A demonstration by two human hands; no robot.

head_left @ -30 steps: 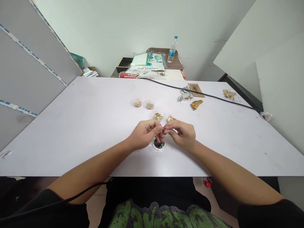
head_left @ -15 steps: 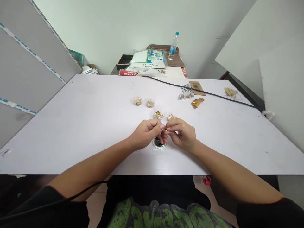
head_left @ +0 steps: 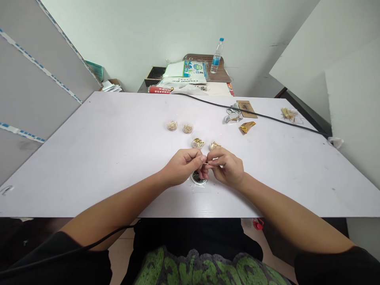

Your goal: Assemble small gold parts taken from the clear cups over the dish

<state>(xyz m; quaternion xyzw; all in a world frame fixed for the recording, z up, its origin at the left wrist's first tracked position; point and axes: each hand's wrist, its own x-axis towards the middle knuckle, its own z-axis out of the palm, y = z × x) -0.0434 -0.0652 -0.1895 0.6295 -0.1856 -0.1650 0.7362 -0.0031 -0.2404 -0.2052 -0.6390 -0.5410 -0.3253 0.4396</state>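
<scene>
My left hand (head_left: pixel 190 166) and my right hand (head_left: pixel 227 167) meet in front of me above the table, fingertips pinched close together. A tiny gold-coloured piece shows between them; its exact kind is too small to tell. Partly hidden beneath my left fingers lies a round dark disc with a white rim (head_left: pixel 198 180) on clear plastic wrap. Just beyond my hands stand a small clear cup of shiny gold pieces (head_left: pixel 198 143) and another cup of gold pieces (head_left: pixel 214 145), partly covered by my right hand. Farther back are two cups of thin pale-gold pieces (head_left: pixel 171 126) (head_left: pixel 187 128).
A black cable (head_left: pixel 213 105) crosses the table's far right. Near it lie a silver plastic bag (head_left: pixel 232 115), a brown card (head_left: pixel 247 109), a gold packet (head_left: pixel 247 127) and a gold bundle (head_left: pixel 288 114). Behind the table, a water bottle (head_left: pixel 216 57) stands on a brown tray (head_left: pixel 224 75).
Both hands stay almost in place, still pinched together, with only slight finger movement. The view has shifted very slightly.
</scene>
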